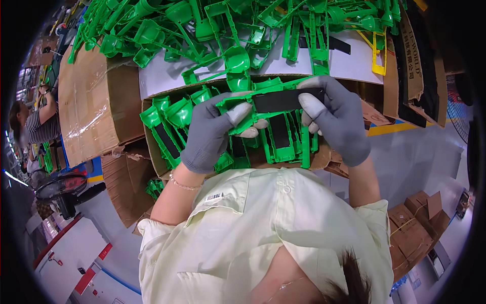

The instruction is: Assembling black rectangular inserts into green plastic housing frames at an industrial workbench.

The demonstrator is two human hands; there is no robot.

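Green plastic part (238, 104), flat black strip (286, 100) on top, gloved fingers (238, 112) pinching

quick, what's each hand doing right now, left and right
Left hand: closed, gripping the left end of a green plastic part.
Right hand: closed, pinching the black strip on that same part.

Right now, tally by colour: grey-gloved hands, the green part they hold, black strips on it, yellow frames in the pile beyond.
Grey: 2, left hand, right hand
Green: 1, green part
Black: 1, black strip
Yellow: 1, yellow frame
Total: 5
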